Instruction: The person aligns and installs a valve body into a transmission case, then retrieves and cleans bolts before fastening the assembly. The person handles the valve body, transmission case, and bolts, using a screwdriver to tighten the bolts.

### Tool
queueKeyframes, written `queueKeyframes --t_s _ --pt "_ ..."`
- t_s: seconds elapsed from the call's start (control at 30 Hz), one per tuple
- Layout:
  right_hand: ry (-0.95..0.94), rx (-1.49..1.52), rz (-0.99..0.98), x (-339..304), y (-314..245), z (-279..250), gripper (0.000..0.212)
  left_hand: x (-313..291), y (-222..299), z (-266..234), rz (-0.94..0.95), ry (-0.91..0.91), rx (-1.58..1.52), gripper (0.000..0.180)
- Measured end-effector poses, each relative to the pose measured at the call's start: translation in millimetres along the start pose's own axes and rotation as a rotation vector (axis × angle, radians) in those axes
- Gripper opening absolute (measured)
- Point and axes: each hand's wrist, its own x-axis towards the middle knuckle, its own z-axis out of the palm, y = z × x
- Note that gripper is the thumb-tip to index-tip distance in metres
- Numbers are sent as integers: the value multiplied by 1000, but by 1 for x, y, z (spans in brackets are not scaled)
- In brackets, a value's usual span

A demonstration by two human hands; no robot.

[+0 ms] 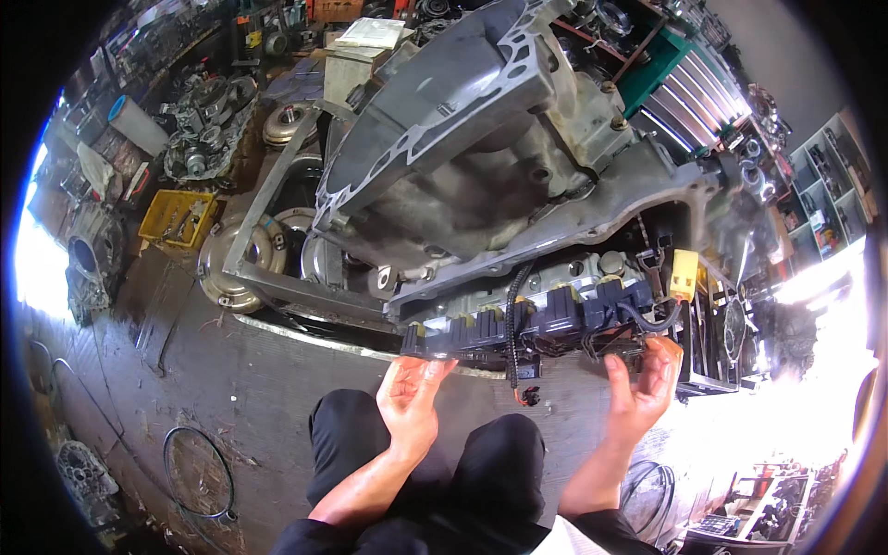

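A large grey transmission housing [481, 176] lies tilted in front of me. On its near side sits a valve body [564, 314], carrying a row of dark solenoids and black wiring. My left hand [410, 393] is closed at the valve body's near left edge, thumb and fingers gripping the dark rim. At the right end, my right hand [643, 388] has its fingers curled around the lower dark edge, thumb a little apart; its fingertips are partly hidden. A yellow connector [684, 274] stands just above the right hand. A black corrugated cable [513, 324] hangs down between my hands.
A metal frame stand [268, 208] holds the housing. Round silver torque converters [231, 264] and a yellow parts bin [178, 219] stand to the left. A black cable loop [199, 472] lies on the floor. Shelves of parts [828, 176] stand at the right.
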Motion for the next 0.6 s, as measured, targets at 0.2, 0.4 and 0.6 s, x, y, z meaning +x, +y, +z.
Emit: queueKeyframes --t_s 0.2,0.4,0.6 --pt "-347 -319 -186 59 -75 -40 80 2 0 0 -6 -14 -35 7" --pt "-805 -479 -68 114 -112 -20 88 2 0 1 -16 4 -59 6" --pt "-1018 -708 -68 139 -130 -6 84 5 1 0 -10 -11 -56 5"
